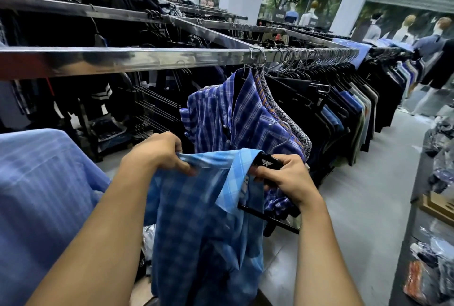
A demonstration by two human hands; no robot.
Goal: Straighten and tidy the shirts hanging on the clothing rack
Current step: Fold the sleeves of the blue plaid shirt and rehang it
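Observation:
A light blue checked shirt (196, 227) hangs off the rack between my hands, low in the middle of the view. My left hand (159, 153) pinches its collar edge at the left. My right hand (282, 178) grips the black hanger (266, 162) inside the collar; its wire hook sticks up free of the rail. A darker blue plaid shirt (235, 119) hangs on the steel rail (122, 60) just behind. To its right the rail holds a dense row of dark shirts (344, 114) on black hangers.
A pale blue striped shirt (44, 195) fills the lower left. Behind the rail stands a second rack of dark clothes (73, 30). A grey table edge with bagged goods (432, 276) runs down the right. The floor aisle (368, 195) lies between. Mannequins (312, 14) stand far back.

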